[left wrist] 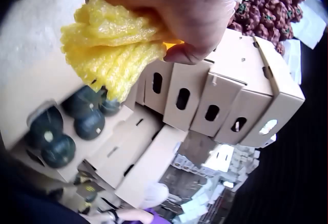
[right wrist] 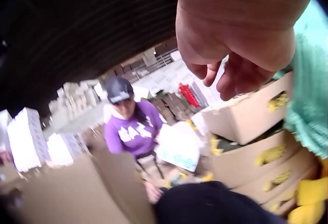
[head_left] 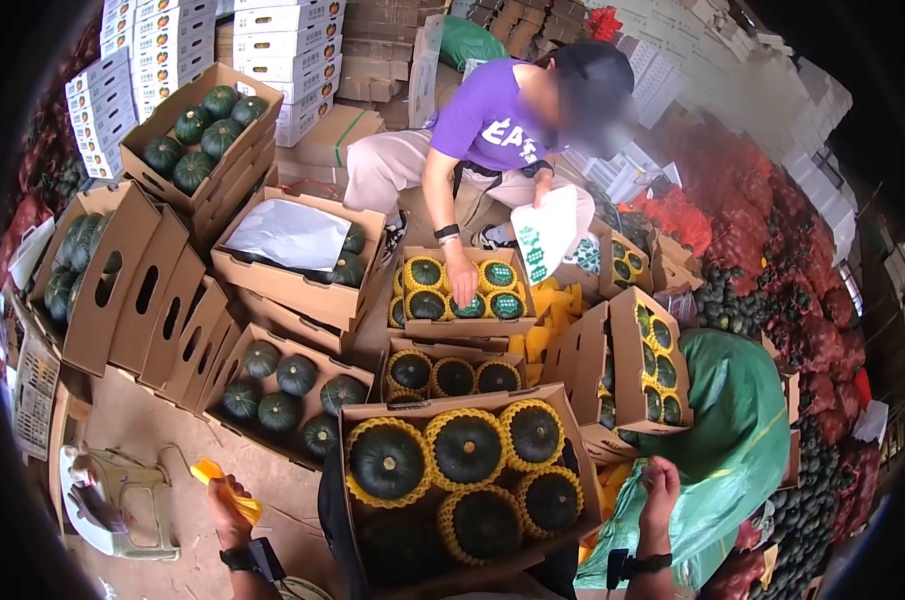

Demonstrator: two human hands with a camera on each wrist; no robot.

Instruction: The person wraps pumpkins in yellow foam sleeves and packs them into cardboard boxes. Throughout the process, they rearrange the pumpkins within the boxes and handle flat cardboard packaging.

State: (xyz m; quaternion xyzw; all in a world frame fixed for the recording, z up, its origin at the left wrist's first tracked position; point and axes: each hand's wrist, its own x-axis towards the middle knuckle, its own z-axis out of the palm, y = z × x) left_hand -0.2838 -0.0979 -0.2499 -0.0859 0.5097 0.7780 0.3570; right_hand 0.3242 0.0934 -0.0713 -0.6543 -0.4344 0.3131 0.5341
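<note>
My left hand (head_left: 230,512) grips a yellow foam net (left wrist: 110,45), folded flat and poking out past the thumb in the left wrist view. Raised at the right, my right hand (head_left: 658,495) holds nothing, its fingers loosely bent. Between the hands stands a cardboard box (head_left: 562,395) of dark green squashes. Several squashes there, such as the back-left squash (head_left: 387,462), wear yellow foam nets. In the box's shadowed near-left corner, a bare squash (head_left: 402,540) shows no net.
Opposite sits a person (head_left: 487,120) in purple, holding a sticker sheet (head_left: 544,235) and touching netted squashes in another box (head_left: 525,325). To my left is a box of bare squashes (head_left: 295,375) beside stacked cartons (head_left: 157,300). A green sack (head_left: 722,440) bulges on my right.
</note>
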